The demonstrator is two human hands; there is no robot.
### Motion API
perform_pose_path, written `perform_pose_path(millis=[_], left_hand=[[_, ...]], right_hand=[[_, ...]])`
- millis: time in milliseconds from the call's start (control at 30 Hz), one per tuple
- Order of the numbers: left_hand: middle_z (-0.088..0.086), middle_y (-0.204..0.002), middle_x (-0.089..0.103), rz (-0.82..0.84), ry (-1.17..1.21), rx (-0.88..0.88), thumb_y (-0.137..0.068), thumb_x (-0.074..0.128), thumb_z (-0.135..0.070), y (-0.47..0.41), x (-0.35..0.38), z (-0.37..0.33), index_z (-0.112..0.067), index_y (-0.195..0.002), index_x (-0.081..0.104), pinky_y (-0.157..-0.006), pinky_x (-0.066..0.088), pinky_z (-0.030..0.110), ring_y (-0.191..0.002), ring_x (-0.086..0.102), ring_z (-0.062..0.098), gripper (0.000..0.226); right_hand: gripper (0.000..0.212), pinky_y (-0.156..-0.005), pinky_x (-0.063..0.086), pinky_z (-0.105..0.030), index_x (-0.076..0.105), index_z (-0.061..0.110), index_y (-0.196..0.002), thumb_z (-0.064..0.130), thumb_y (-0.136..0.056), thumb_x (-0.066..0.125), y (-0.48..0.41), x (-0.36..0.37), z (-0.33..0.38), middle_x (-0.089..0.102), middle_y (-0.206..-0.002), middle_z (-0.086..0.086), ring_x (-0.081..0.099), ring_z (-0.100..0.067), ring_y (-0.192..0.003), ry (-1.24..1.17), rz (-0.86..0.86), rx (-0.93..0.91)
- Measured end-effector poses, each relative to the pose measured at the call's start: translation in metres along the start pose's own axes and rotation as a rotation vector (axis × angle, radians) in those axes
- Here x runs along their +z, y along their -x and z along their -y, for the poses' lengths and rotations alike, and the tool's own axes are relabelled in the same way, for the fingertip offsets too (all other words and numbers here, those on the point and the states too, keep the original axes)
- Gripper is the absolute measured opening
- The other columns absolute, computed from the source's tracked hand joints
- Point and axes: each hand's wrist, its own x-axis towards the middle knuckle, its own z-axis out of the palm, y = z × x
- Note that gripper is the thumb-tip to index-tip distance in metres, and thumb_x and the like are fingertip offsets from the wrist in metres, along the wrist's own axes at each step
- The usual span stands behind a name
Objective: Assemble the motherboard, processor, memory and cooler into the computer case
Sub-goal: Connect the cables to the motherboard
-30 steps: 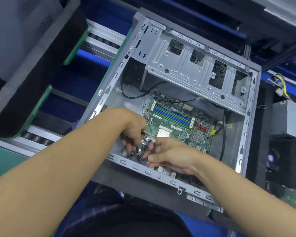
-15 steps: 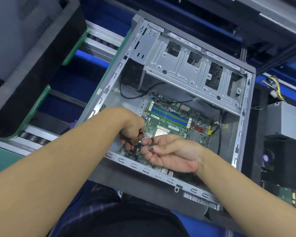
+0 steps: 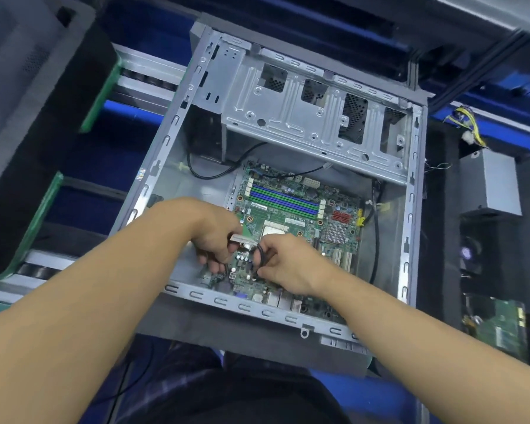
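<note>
An open grey computer case (image 3: 410, 209) lies on its side in front of me. The green motherboard (image 3: 291, 217) sits on the case floor, with blue and green memory slots (image 3: 283, 199) and a pale square processor socket (image 3: 274, 232). My left hand (image 3: 216, 237) reaches in from the left with curled fingers and grips a small silver metal piece (image 3: 242, 239) at the board's near left. My right hand (image 3: 285, 266) is close beside it and pinches a loop of thin black cable (image 3: 259, 255) over the board. No cooler is seen on the socket.
A perforated metal drive cage (image 3: 303, 117) spans the far half of the case. A black cable (image 3: 214, 175) loops under it. To the right stand a grey box (image 3: 499, 185) with yellow wires (image 3: 471, 130) and a second green board (image 3: 499, 327). A black foam tray (image 3: 43, 117) sits at left.
My right hand has lifted from the board's near edge toward the left hand and now pinches the black cable loop. The left hand has stayed almost in place.
</note>
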Motion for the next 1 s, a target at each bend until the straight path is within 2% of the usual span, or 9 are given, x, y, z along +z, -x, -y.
perform_pose_path(millis=[67, 200, 367, 500, 700, 767, 833, 933, 1000], left_hand=[[0.011, -0.080, 0.067, -0.001, -0.015, -0.001, -0.093, 0.057, 0.002, 0.000, 0.000, 0.000, -0.010, -0.085, 0.044, -0.054, 0.052, 0.023, -0.068, 0.069, 0.019, 0.020], [0.018, -0.092, 0.069, 0.004, -0.035, -0.004, -0.093, 0.057, 0.003, 0.002, 0.000, -0.003, -0.007, -0.094, 0.048, -0.056, 0.053, 0.024, -0.071, 0.068, 0.020, 0.013], [0.022, -0.101, 0.071, -0.002, -0.055, -0.015, -0.093, 0.057, 0.003, 0.003, 0.000, -0.003, -0.007, -0.092, 0.047, -0.062, 0.054, 0.028, -0.078, 0.069, 0.024, 0.014], [0.020, -0.096, 0.072, 0.001, -0.066, -0.024, -0.093, 0.057, 0.003, 0.001, 0.000, -0.003, -0.006, -0.095, 0.049, -0.061, 0.054, 0.028, -0.075, 0.069, 0.024, 0.012], [0.009, -0.079, 0.071, 0.013, -0.041, -0.037, -0.093, 0.058, 0.000, 0.003, 0.000, -0.003, -0.010, -0.086, 0.043, -0.053, 0.054, 0.024, -0.066, 0.069, 0.017, 0.020], [0.007, -0.074, 0.070, 0.001, -0.027, -0.035, -0.094, 0.057, 0.000, 0.004, 0.001, -0.004, -0.006, -0.097, 0.043, -0.051, 0.052, 0.023, -0.062, 0.069, 0.015, 0.016], [0.007, -0.074, 0.070, -0.005, -0.012, -0.031, -0.093, 0.058, 0.000, 0.004, 0.001, -0.004, -0.001, -0.109, 0.045, -0.052, 0.053, 0.023, -0.061, 0.069, 0.015, 0.020], [0.005, -0.072, 0.071, -0.014, 0.007, -0.019, -0.093, 0.058, 0.001, 0.005, 0.000, -0.004, -0.012, -0.089, 0.045, -0.051, 0.052, 0.022, -0.059, 0.068, 0.013, 0.019], [0.003, -0.069, 0.070, -0.016, 0.007, -0.013, -0.093, 0.059, 0.000, 0.007, 0.000, -0.004, -0.014, -0.086, 0.047, -0.050, 0.051, 0.022, -0.057, 0.067, 0.011, 0.019]], right_hand=[[0.029, -0.071, 0.049, -0.015, 0.058, 0.029, -0.078, 0.007, -0.089, 0.073, -0.004, 0.005, -0.001, 0.066, -0.086, 0.011, 0.057, 0.000, -0.070, 0.041, 0.002, -0.028], [0.033, -0.060, 0.037, -0.003, 0.053, 0.032, -0.071, 0.012, -0.086, 0.076, -0.011, 0.009, -0.001, 0.058, -0.070, 0.021, 0.052, 0.016, -0.060, 0.126, -0.013, -0.097], [0.034, -0.052, 0.034, -0.008, 0.049, 0.030, -0.071, 0.022, -0.087, 0.077, -0.012, 0.011, -0.001, 0.053, -0.067, 0.016, 0.048, 0.006, -0.059, 0.202, -0.014, -0.136], [0.032, -0.059, 0.043, -0.026, 0.046, 0.029, -0.076, 0.027, -0.087, 0.075, -0.013, 0.014, 0.002, 0.057, -0.079, 0.009, 0.057, -0.014, -0.070, 0.234, 0.024, -0.107], [0.005, -0.052, 0.053, -0.024, 0.066, 0.019, -0.086, 0.015, -0.088, 0.069, -0.010, 0.016, 0.007, 0.070, -0.082, -0.001, 0.064, -0.013, -0.059, 0.044, 0.076, 0.008], [0.005, -0.045, 0.050, -0.022, 0.069, 0.010, -0.094, 0.013, -0.090, 0.067, -0.007, 0.015, 0.007, 0.070, -0.077, -0.004, 0.064, -0.015, -0.059, 0.002, 0.110, 0.040], [0.005, -0.049, 0.051, -0.023, 0.070, 0.010, -0.092, 0.012, -0.093, 0.066, -0.005, 0.015, 0.008, 0.068, -0.070, -0.003, 0.062, -0.015, -0.056, -0.060, 0.145, 0.047], [0.008, -0.050, 0.050, -0.018, 0.073, 0.011, -0.092, 0.018, -0.095, 0.069, -0.002, 0.011, 0.011, 0.065, -0.067, 0.000, 0.059, -0.010, -0.052, -0.057, 0.170, 0.001], [0.014, -0.047, 0.047, -0.015, 0.074, 0.008, -0.097, 0.021, -0.095, 0.070, 0.001, 0.007, 0.011, 0.064, -0.067, 0.000, 0.058, -0.010, -0.052, -0.087, 0.178, 0.000]])
